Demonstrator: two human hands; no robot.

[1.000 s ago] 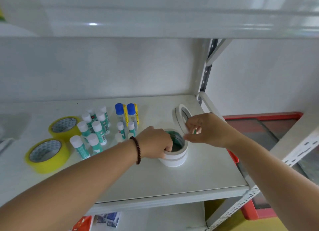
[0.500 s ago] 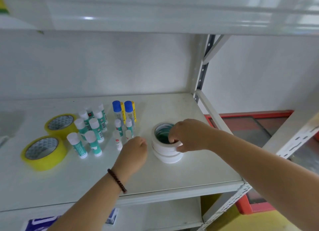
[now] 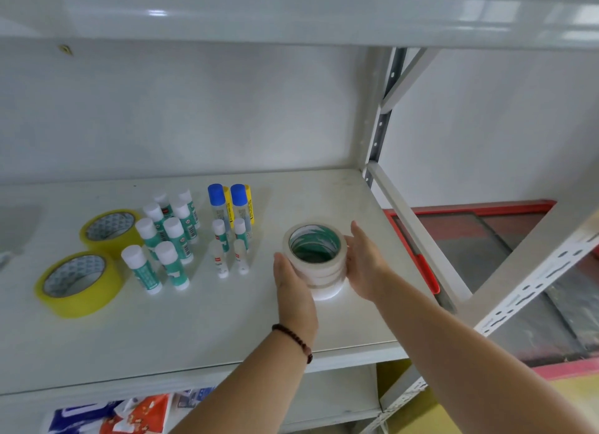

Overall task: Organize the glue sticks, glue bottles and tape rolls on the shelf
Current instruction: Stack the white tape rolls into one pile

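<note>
Both hands, left (image 3: 293, 283) and right (image 3: 364, 261), flat-fingered against white tape stack (image 3: 316, 258); stack's roll count unclear.

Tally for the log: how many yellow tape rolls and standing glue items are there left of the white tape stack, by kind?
Yellow tape rolls: 2
Large teal-label glue sticks, white caps: 8
Small white-capped glue sticks: 4
Blue-capped glue bottles: 2
Yellow tubes behind those bottles, partly hidden: 2
Total: 18
</note>
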